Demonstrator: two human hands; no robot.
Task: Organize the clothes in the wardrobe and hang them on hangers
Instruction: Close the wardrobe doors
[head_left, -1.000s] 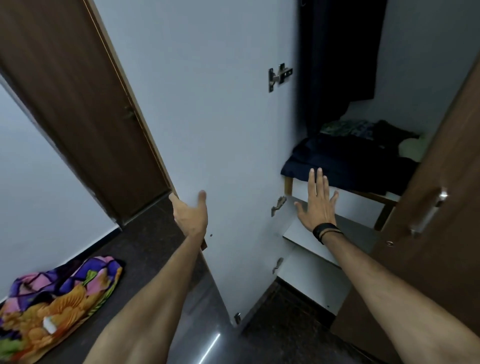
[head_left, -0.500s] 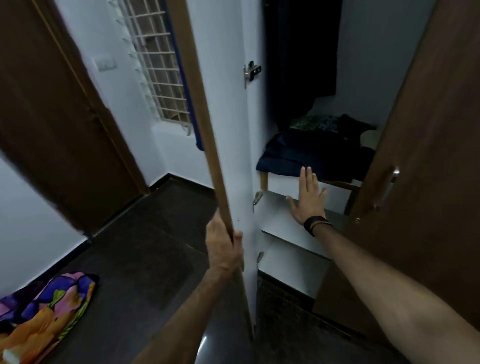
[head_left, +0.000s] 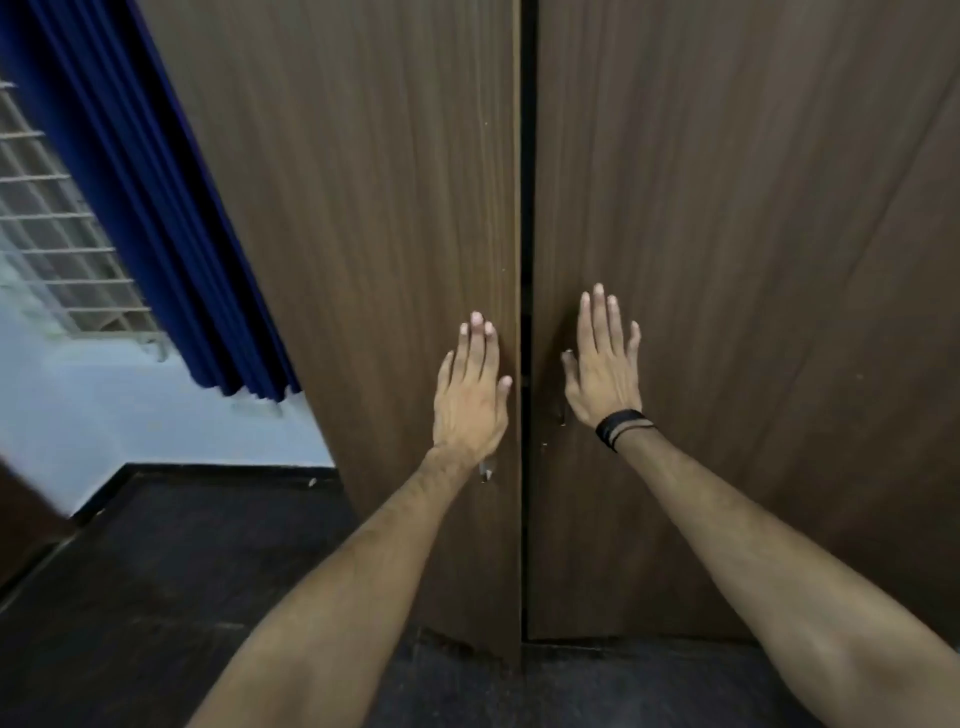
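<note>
Nearest to us, our two bare forearms reach forward from the bottom edge of the view, over a dark, speckled floor (head_left: 156, 597). At their ends both hands lie flat with fingers straight, gripping nothing, each palm pressed against its own door.

Our left hand (head_left: 470, 395) rests on the left wardrobe door (head_left: 363, 208), close to that door's inner edge, fingers together and pointing up, thumb out toward the gap. Just below its wrist a small metal piece (head_left: 487, 472) shows on the door; it is too blurred for us to tell what it is. Our right hand (head_left: 602, 374) rests on the right wardrobe door (head_left: 753, 234), fingers slightly spread, with a black band (head_left: 621, 425) around the wrist. Part of a dark fitting shows beside the heel of this hand, mostly hidden.

The hands sit near each other but apart, one on either side of the narrow dark gap (head_left: 527, 260) that runs between the two brown wood-grain doors from top to bottom. The doors stand nearly together, the left one's edge slightly forward of the right. Through the gap we see only darkness, so the wardrobe's inside and any clothes or hangers are hidden from us.

Farther off on the left, a blue curtain (head_left: 156, 208) hangs beside the wardrobe, and behind it is a window grille (head_left: 52, 234) above a pale wall (head_left: 130, 426) with a dark skirting along the floor.
</note>
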